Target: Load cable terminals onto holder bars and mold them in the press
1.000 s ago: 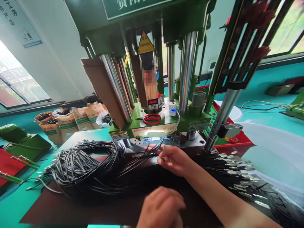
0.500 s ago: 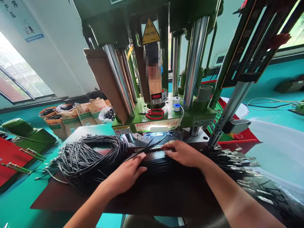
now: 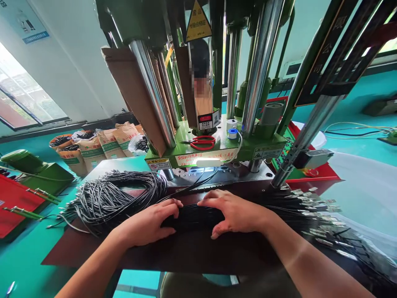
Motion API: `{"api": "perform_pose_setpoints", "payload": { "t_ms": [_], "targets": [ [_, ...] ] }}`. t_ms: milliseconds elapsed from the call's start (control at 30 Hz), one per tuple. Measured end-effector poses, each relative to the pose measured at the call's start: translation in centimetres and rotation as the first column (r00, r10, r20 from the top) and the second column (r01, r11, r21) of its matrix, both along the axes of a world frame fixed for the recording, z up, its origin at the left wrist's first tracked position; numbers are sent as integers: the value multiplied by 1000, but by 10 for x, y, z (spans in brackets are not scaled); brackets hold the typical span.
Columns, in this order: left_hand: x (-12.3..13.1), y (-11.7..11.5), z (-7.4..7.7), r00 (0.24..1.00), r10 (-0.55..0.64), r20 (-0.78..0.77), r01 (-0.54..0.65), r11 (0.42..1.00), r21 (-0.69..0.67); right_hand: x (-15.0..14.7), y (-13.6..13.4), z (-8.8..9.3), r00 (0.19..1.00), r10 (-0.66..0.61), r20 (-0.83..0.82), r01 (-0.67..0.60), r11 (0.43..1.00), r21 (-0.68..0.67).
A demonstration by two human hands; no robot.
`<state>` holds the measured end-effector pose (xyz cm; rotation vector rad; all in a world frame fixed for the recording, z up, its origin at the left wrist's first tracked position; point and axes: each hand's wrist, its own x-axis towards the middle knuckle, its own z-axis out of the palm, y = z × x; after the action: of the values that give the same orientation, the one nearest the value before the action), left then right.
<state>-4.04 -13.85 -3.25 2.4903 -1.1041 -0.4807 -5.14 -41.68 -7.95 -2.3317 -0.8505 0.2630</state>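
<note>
My left hand (image 3: 150,221) is over the dark brown board (image 3: 186,258), its fingers curved and the thumb spread away from them. It is beside the left end of a row of black cables (image 3: 195,217) lying across the board. From the right, my right hand (image 3: 235,211) reaches over the same cables, fingertips at their far side and thumb apart near the board. Whether either hand presses on the cables I cannot tell. A coiled bundle of black cables (image 3: 114,198) lies left of my left hand. Cable ends with metal plugs (image 3: 319,211) fan out at the right.
A green press (image 3: 198,153) with steel columns stands behind the board; several cables run into it. Red-handled scissors (image 3: 203,142) and a blue-and-white spool (image 3: 232,133) lie on its ledge. Paper sacks (image 3: 108,142) stand back left, a white tub (image 3: 369,194) at right. A person is behind the press.
Both hands have drawn back from the press edge onto the cables on the board. The left hand moved left and nearer me; the right thumb spread nearer me. The view tilted down slightly.
</note>
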Motion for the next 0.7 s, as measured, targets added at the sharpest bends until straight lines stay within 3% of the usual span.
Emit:
{"api": "perform_pose_setpoints", "payload": {
  "t_ms": [267,700],
  "targets": [
    [-3,4,-3,998,66,3,-64,979,-196,-3,16,0,993,-17,116,11,998,55],
    [-2,4,-8,987,163,11,-159,975,-156,-2,23,-1,985,-104,140,84,986,146]
  ]
}}
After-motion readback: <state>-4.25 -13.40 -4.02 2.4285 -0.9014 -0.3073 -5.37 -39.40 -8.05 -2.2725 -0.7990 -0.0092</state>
